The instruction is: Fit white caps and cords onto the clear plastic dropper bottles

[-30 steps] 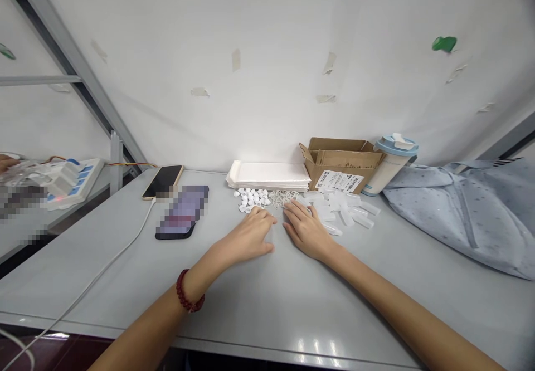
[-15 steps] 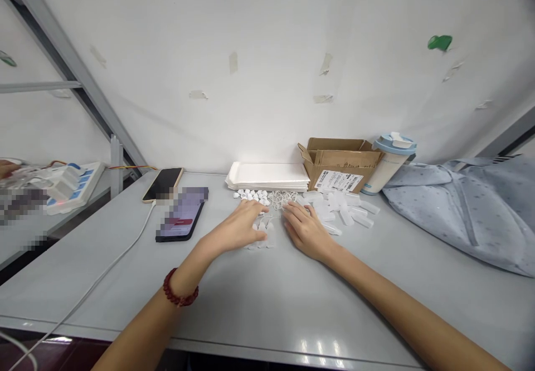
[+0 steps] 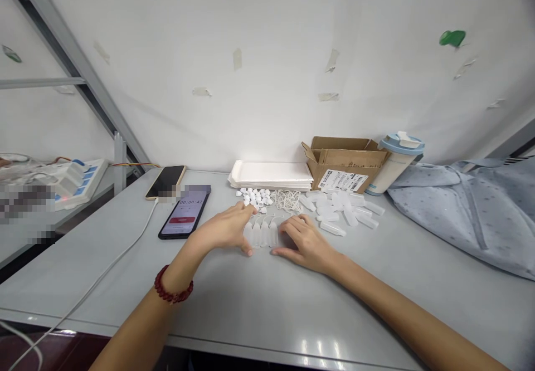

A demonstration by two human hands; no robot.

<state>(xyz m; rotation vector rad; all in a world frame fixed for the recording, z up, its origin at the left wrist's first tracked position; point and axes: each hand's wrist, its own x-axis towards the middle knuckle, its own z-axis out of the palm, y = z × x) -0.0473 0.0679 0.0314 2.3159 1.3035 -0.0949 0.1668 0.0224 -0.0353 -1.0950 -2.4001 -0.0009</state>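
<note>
Lying at the far left, beyond a grey metal post [image 3: 120, 162], a white plastic power strip with blue socket faces [image 3: 90, 184] is partly covered by plugs. On the grey tabletop [image 3: 251, 298], a gold-edged phone with a dark screen [image 3: 165, 180] is joined to a thin white cable [image 3: 109, 264]. Near it is placed a black phone [image 3: 183, 223], on whose lit screen a timer and a red button are shown. A dark red beaded bracelet [image 3: 173, 291] is worn on the left wrist. The left hand [image 3: 228, 228] is held open, thumb spread from fingers, at the left end of a row of frosted translucent plastic tubes [image 3: 264, 236] with thin white cords at their far ends; whether they are touched cannot be told. Beyond it, small white plastic caps [image 3: 254, 197] are heaped before a stack of flat white packets [image 3: 273, 175]. Next, thin whitish cord loops [image 3: 287, 200] are piled. The row's right end is bordered by the right hand [image 3: 307, 243], its fingers loosely bent, its thumb parted from them. Farther right, loose frosted tubes [image 3: 349, 214] are scattered before an open brown cardboard box [image 3: 355, 163]. Beside it are set a cream cup with a light-blue lid [image 3: 388, 167] and a pale grey-blue patterned cloth bag [image 3: 451, 215].
</note>
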